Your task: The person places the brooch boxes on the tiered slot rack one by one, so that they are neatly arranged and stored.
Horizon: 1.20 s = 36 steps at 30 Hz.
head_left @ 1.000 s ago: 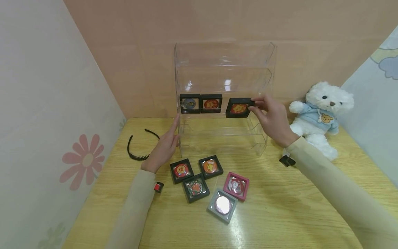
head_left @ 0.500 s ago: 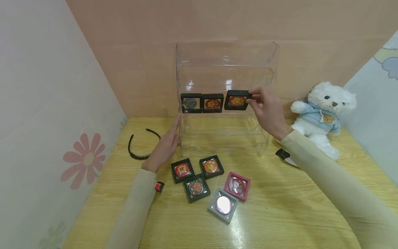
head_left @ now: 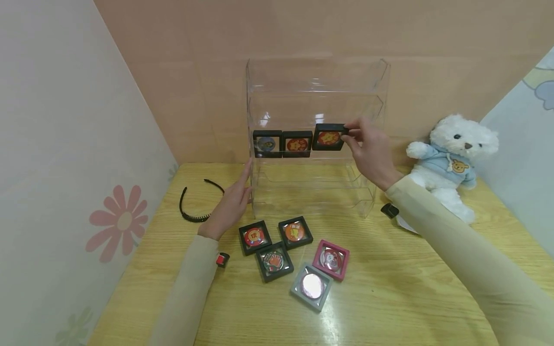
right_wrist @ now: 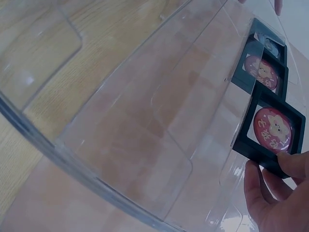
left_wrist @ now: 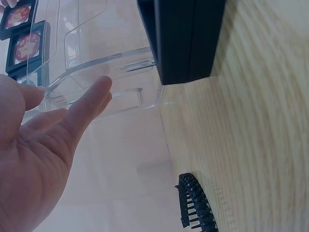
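In the head view my right hand [head_left: 371, 153] pinches the right edge of a black display frame [head_left: 329, 137] with a red and yellow badge inside. That frame is at the middle tier of a clear acrylic rack [head_left: 318, 185], just right of a second black frame [head_left: 297, 144] with a red badge. A third black frame [head_left: 267, 144] with a bluish badge stands at the tier's left end. My left hand [head_left: 229, 204] rests against the rack's left side; in the left wrist view its fingers [left_wrist: 89, 104] are extended along the clear plastic.
In front of the rack lie several framed badges, among them a pink frame [head_left: 331, 260] and a grey frame [head_left: 311, 287]. A black headband [head_left: 195, 217] lies to the left on the wooden table [head_left: 389, 298]. At the right sits a white teddy bear [head_left: 452, 166].
My right hand has raised its black frame and shifted it left, closer to the second frame. The left hand has stayed against the rack.
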Available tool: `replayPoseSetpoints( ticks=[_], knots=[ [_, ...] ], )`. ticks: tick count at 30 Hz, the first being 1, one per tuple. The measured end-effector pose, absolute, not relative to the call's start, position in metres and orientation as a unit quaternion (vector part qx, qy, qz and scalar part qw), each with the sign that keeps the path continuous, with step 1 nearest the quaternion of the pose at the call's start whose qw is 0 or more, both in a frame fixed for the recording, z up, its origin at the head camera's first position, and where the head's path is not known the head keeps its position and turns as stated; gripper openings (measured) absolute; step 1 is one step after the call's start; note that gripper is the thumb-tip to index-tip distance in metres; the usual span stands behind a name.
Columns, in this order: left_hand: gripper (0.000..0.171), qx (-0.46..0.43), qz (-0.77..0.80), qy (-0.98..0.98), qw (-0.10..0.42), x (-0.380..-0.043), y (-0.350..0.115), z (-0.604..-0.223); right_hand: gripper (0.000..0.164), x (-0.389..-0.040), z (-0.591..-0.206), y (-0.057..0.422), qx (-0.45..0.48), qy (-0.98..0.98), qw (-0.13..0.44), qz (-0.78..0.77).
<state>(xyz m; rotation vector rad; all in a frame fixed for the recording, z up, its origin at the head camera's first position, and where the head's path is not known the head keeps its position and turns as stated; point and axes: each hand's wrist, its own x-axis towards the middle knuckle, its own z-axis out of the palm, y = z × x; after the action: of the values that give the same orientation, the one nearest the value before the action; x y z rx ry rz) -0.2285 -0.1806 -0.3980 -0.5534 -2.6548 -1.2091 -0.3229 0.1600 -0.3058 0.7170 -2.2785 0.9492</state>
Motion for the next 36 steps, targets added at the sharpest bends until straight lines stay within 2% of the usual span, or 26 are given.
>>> replayPoseSetpoints(
  ticks=[20, 36],
  knots=[
    [0.072, -0.198, -0.408, -0.887, 0.085, -0.23, -0.1819, -0.3998, 0.022, -0.326, -0.3141, 0.1554, 0.27, -0.87, 0.226, 0.344],
    [0.076, -0.191, -0.405, -0.89, 0.086, -0.2294, -0.1811, -0.399, 0.03, -0.3274, -0.3154, 0.1592, 0.298, -0.87, 0.232, 0.317]
  ],
)
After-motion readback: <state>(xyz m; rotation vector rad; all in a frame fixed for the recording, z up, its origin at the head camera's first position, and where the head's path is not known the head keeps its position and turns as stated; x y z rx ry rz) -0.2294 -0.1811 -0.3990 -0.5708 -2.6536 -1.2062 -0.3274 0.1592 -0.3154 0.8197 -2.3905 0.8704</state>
